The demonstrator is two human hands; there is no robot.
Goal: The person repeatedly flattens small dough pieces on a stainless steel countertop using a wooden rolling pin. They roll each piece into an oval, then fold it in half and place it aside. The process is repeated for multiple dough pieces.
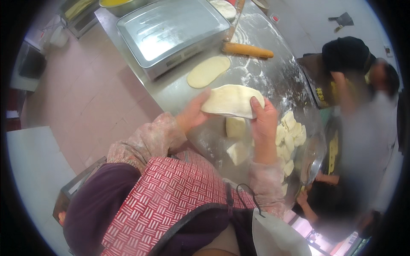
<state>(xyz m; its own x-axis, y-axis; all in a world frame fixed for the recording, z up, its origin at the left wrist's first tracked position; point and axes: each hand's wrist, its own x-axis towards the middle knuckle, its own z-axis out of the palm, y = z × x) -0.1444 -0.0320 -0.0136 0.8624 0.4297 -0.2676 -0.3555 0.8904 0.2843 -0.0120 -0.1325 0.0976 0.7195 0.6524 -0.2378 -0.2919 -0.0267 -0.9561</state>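
Note:
A flattened oval sheet of dough [229, 100] is stretched between my two hands above the steel worktable [208, 144]. My left hand [193, 110] grips its left end. My right hand [264, 113] pinches the right end, thumb on top. Just beyond it, another flat oval of dough [209, 72] lies on the steel. Below the held sheet sit two thick dough pieces, one [235, 127] partly covered by the sheet and one [237, 153] nearer to me. Several cut dough pieces [290, 137] are heaped to the right of my right wrist.
A tray-topped metal appliance [174, 28] stands at the far left of the table. A wooden rolling pin [248, 50] lies on the floured surface beside it. A metal bowl [312, 158] is at the right edge, where other people [358, 128] are close by.

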